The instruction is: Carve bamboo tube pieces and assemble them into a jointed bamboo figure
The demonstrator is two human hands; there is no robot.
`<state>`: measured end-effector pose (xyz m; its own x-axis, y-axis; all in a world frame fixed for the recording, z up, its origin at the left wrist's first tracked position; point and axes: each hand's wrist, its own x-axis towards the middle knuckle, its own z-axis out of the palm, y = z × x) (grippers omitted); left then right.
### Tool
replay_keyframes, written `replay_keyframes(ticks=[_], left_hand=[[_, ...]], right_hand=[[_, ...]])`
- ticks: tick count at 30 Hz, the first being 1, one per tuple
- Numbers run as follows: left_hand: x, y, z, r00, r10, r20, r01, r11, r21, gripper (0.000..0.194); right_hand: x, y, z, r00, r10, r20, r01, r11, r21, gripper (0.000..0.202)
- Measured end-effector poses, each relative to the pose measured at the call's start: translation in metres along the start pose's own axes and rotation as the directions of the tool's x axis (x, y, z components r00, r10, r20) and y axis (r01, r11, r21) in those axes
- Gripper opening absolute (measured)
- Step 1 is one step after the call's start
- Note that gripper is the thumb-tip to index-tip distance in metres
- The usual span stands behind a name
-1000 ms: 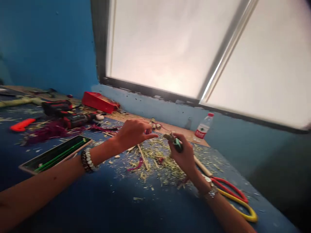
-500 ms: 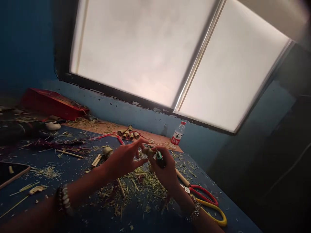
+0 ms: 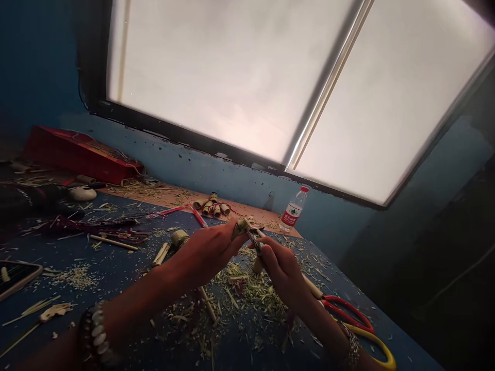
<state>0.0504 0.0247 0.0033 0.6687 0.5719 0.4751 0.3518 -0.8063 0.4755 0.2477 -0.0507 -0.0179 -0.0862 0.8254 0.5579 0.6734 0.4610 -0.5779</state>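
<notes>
Near the middle of the view, my left hand [image 3: 211, 247] is closed around a short pale-green piece [image 3: 242, 226] that looks like bamboo or stem. My right hand [image 3: 282, 265] grips a small knife [image 3: 255, 241] by its handle, and the blade meets the piece between both hands. Below them lies a heap of green and tan shavings [image 3: 247, 288] on the blue table [image 3: 135, 314]. Another short cut piece [image 3: 180, 238] rests just behind my left wrist area.
Scissors with red [image 3: 351, 312] and yellow handles lie by my right forearm. A water bottle [image 3: 293, 210] stands at the back, several tied tubes [image 3: 212, 206] to its left. A red box [image 3: 81, 154] and a phone [image 3: 17, 278] are at the left.
My left fingers, spread before, have closed around the piece. My right hand has turned and moved slightly right with the knife, whose blade now lies against the piece. The view has shifted a little.
</notes>
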Motion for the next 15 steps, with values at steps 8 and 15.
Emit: replay_keyframes(ticks=[8, 15], left_hand=[[-0.007, 0.009, -0.007, 0.991, 0.033, 0.132, -0.021, 0.996, -0.091, 0.037], [-0.007, 0.008, -0.006, 0.986, 0.018, 0.166, 0.004, 0.991, -0.134, 0.037]], right_hand=[[0.001, 0.005, -0.002, 0.999, -0.033, -0.023, 0.029, 0.989, -0.148, 0.037], [0.0, 0.003, -0.004, 0.994, -0.068, -0.088, 0.038, 0.951, -0.306, 0.038]])
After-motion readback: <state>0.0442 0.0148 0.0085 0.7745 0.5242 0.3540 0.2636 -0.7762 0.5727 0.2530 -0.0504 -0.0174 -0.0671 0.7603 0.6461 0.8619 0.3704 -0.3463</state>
